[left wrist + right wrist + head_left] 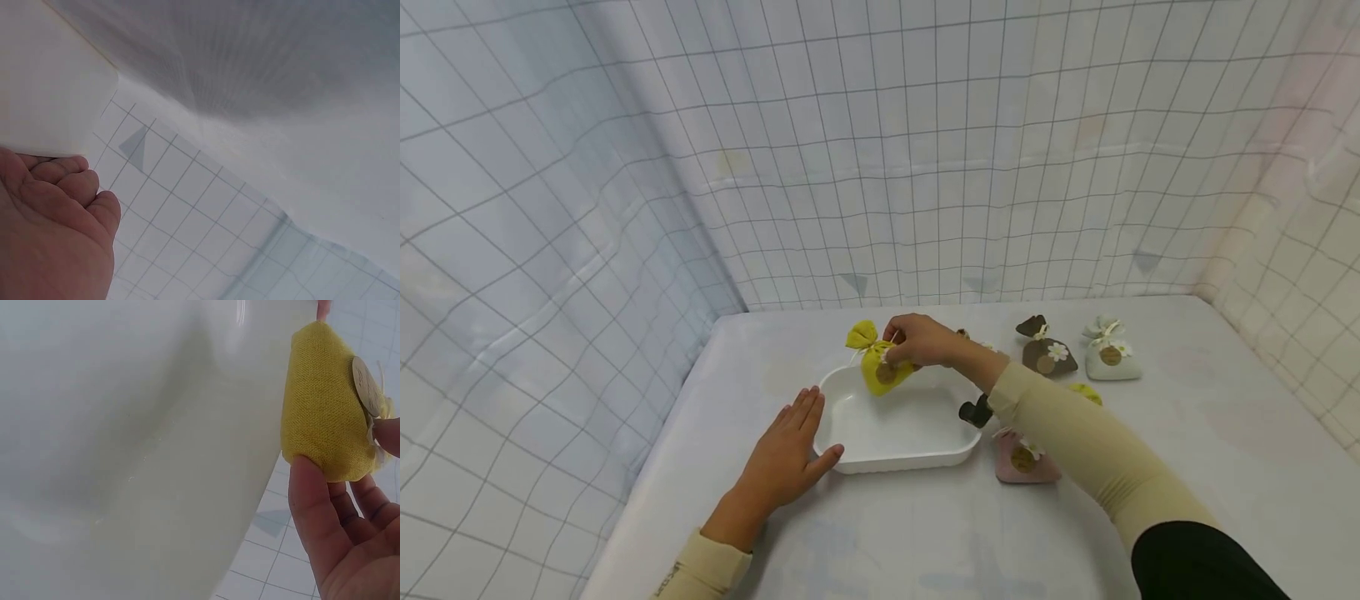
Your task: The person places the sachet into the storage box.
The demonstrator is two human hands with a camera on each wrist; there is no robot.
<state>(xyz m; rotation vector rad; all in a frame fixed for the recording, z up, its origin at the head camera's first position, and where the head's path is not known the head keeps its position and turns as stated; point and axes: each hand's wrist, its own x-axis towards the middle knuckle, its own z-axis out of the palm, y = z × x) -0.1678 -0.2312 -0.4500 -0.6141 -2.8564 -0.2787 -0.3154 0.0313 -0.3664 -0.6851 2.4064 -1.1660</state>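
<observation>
Three views, taken in turn. Head view: right hand (pixel 925 340) pinches a yellow sachet (pixel 880 367) near its tied neck, holding it over the far rim of a white dish (pixel 901 457); left hand (pixel 786 454) lies flat, fingers straight and together, palm on the table (pixel 1210 467) with its thumb touching the dish's near-left corner. Also on the table: a pink sachet (pixel 1025 460) just beside the dish's right end, a brown sachet (pixel 1047 355) and a white sachet (pixel 1110 358) further back, each with a small flower and a round tag; any writing on the tags is too small to read. Left wrist view: fingers (pixel 75 187) relaxed beside the pale dish edge (pixel 50 94), gridded cloth beyond. Right wrist view: thumb and fingers (pixel 319 506) pinch the sachet's woven yellow cloth (pixel 322 400), a round tag (pixel 367 384) showing edge-on, no lettering legible; the glossy dish wall (pixel 125 425) fills the left. Handling judgement: the sachet looks light, soft and yielding, not slippery; best taken at the gathered neck or across the body. The dish appears hard, smooth and breakable.
</observation>
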